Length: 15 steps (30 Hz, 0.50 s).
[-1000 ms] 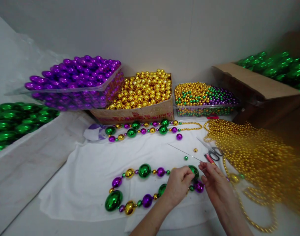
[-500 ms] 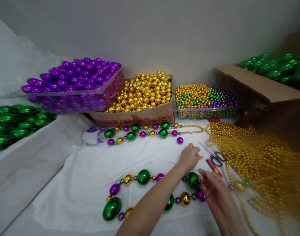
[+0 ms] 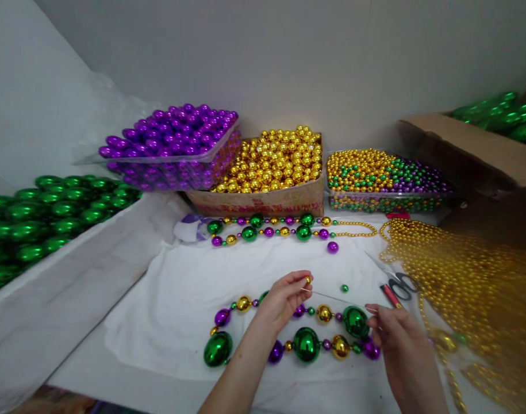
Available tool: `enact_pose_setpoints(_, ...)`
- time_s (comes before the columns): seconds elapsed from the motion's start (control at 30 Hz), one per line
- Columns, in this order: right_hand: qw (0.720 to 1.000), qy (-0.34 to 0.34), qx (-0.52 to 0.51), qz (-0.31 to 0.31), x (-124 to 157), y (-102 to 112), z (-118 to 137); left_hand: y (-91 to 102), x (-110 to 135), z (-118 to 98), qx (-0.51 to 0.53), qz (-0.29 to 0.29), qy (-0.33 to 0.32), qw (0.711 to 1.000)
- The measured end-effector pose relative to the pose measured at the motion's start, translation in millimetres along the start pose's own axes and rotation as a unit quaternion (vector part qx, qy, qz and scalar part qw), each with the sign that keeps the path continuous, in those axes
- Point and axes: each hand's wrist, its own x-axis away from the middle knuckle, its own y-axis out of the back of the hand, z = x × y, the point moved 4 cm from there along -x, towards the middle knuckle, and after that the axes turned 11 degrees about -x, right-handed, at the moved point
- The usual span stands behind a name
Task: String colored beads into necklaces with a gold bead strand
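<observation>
My left hand (image 3: 284, 296) pinches a small gold bead (image 3: 308, 279) at the tip of a thin needle (image 3: 338, 299). My right hand (image 3: 394, 339) holds the needle's other end, fingers pinched. Below both hands lies a bead necklace (image 3: 306, 344) of large green, purple and gold beads on a white cloth (image 3: 176, 299). A loose small green bead (image 3: 344, 288) rests just beyond the needle, and a loose purple bead (image 3: 332, 247) lies farther back.
A second necklace (image 3: 267, 227) lies near the back. Behind it stand a tray of purple beads (image 3: 172, 144), a box of gold beads (image 3: 271, 167) and a tray of small mixed beads (image 3: 383, 172). Scissors (image 3: 396, 282) and gold bead strands (image 3: 469, 276) lie right; green beads (image 3: 42, 213) fill the left.
My left hand reached out to the small gold bead near the scissors, picked it up and brought it back to the needle tip. The view shifted left.
</observation>
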Motion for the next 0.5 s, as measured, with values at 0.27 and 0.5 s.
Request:
enact_pose_setpoints(0.27,0.956,0.192,0.221,0.017,38.3,-41.7,32.1,-1.5,41.1,19.0,0.371,-0.024,0.109,0.922)
enact_pose_setpoints(0.5,0.920,0.286,0.264,0.049,52.1,-47.5,33.4,3.7,45.7,25.8,0.372,-0.070,0.118,0.918)
